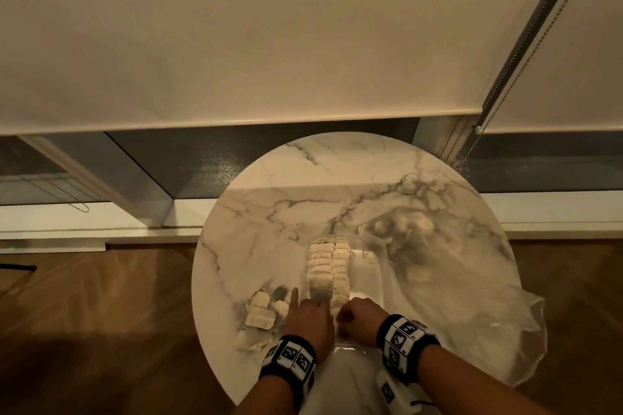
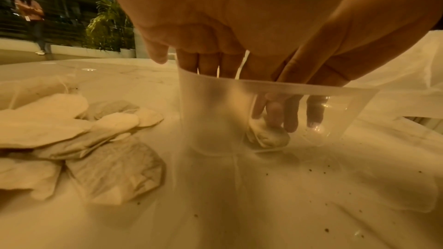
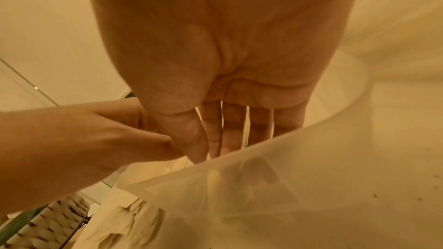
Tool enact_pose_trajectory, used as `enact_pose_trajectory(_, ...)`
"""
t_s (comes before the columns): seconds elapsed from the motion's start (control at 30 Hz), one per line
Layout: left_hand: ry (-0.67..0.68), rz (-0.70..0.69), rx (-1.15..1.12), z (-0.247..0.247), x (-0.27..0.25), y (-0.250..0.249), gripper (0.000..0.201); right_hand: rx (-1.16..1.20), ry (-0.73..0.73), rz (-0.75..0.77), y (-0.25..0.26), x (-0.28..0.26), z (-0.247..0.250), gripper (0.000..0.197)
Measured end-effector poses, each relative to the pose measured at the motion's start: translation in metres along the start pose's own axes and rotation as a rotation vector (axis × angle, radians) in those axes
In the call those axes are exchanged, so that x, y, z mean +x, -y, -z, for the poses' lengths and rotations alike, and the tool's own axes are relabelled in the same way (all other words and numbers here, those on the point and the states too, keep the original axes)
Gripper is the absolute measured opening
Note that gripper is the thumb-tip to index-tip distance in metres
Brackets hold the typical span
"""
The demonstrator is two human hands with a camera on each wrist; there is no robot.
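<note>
One round marble table [image 1: 337,178] carries a crumpled plastic bag [image 1: 488,330] and a clear container [image 1: 369,276] holding two rows of tea bags [image 1: 328,266]. A loose pile [image 1: 261,310] lies just left of the container. The right hand [image 1: 357,317] reaches into the near end, straight fingers on one tea bag [image 2: 271,136]. The left hand [image 1: 308,323] dips in beside it, and its grip cannot be told.

Seemingly a home: marble table [image 1: 337,178], roller blind [image 1: 236,44], wooden floor [image 1: 101,296].
</note>
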State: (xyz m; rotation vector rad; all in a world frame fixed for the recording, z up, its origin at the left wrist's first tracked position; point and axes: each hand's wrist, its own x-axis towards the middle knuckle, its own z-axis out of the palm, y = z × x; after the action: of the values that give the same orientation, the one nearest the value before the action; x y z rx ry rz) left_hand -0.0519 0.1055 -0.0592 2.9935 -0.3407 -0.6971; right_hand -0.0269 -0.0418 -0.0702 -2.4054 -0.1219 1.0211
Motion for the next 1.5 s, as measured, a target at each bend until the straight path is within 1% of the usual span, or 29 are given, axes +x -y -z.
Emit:
enact_pose_trajectory(0.07,-0.035,-0.027,-0.05,0.002,-0.001,0.002,0.041,0.015,-0.002,0.007,-0.001,0.0,0.0,0.02)
enact_pose_trajectory(0.1,-0.071,-0.048,-0.113,0.002,-0.002,0.005,0.039,0.023,0.003,0.007,-0.001,-0.001,0.0,0.019)
enact_pose_trajectory(0.17,-0.195,-0.053,-0.363,0.003,-0.004,0.015,0.033,0.031,0.027,0.006,0.0,-0.003,-0.003,0.018)
enact_pose_trajectory(0.23,-0.394,0.024,-0.607,0.007,-0.01,0.03,0.025,0.028,0.053,0.003,0.003,-0.006,-0.005,0.02)
enact_pose_trajectory(0.3,-0.585,0.139,-0.765,0.01,-0.018,0.049,0.02,0.024,0.06,-0.008,0.005,-0.008,-0.007,0.016)
enact_pose_trajectory(0.33,-0.628,0.202,-0.831,0.01,-0.022,0.061,0.019,0.021,0.059,-0.007,0.006,-0.008,-0.008,0.014)
enact_pose_trajectory(0.37,-0.641,0.258,-0.876,0.01,-0.026,0.072,0.018,0.02,0.056,-0.01,0.005,-0.008,-0.009,0.019)
enact_pose_trajectory(0.4,-0.634,0.303,-0.895,0.008,-0.029,0.083,0.017,0.019,0.052,-0.012,0.005,-0.008,-0.009,0.025)
enact_pose_trajectory(0.43,-0.621,0.338,-0.899,0.006,-0.033,0.094,0.017,0.022,0.052,-0.013,0.006,-0.009,-0.009,0.026)
enact_pose_trajectory(0.5,-0.571,0.406,-0.899,-0.002,-0.04,0.11,0.015,0.026,0.032,0.009,0.009,-0.011,-0.008,0.015)
enact_pose_trajectory(0.63,-0.443,0.511,-0.893,-0.018,-0.055,0.126,0.011,0.099,-0.097,0.077,0.023,-0.015,-0.001,0.016)
enact_pose_trajectory(0.73,-0.361,0.492,-0.82,-0.033,-0.063,0.132,0.008,0.117,-0.143,0.163,0.05,-0.016,-0.002,0.015)
enact_pose_trajectory(0.83,-0.315,0.458,-0.743,-0.044,-0.066,0.137,0.009,0.094,-0.121,0.242,0.079,-0.013,-0.011,0.018)
enact_pose_trajectory(0.93,-0.288,0.418,-0.663,-0.052,-0.063,0.143,0.026,0.05,-0.068,0.247,0.099,-0.009,-0.025,0.019)
enact_pose_trajectory(1.0,-0.202,0.403,-0.616,-0.055,-0.062,0.146,0.038,0.01,-0.053,0.247,0.108,-0.006,-0.036,0.018)
enact_pose_trajectory(1.07,-0.143,0.381,-0.589,-0.057,-0.061,0.145,0.045,-0.003,-0.041,0.233,0.114,-0.004,-0.046,0.017)
enact_pose_trajectory(1.13,-0.136,0.353,-0.581,-0.06,-0.061,0.147,0.048,0.001,-0.028,0.206,0.119,-0.001,-0.056,0.015)
enact_pose_trajectory(1.17,-0.14,0.336,-0.574,-0.061,-0.062,0.148,0.045,0.003,-0.024,0.191,0.122,0.0,-0.059,0.015)
enact_pose_trajectory(1.3,-0.197,0.266,-0.581,-0.063,-0.064,0.154,0.027,0.007,-0.03,0.156,0.124,0.003,-0.067,0.017)
enact_pose_trajectory(1.4,-0.255,0.277,-0.688,-0.059,-0.066,0.161,0.024,0.061,-0.058,0.128,0.122,0.004,-0.069,0.014)
enact_pose_trajectory(1.5,-0.267,0.327,-0.858,-0.047,-0.07,0.167,0.013,0.157,-0.056,0.098,0.123,0.002,-0.066,0.012)
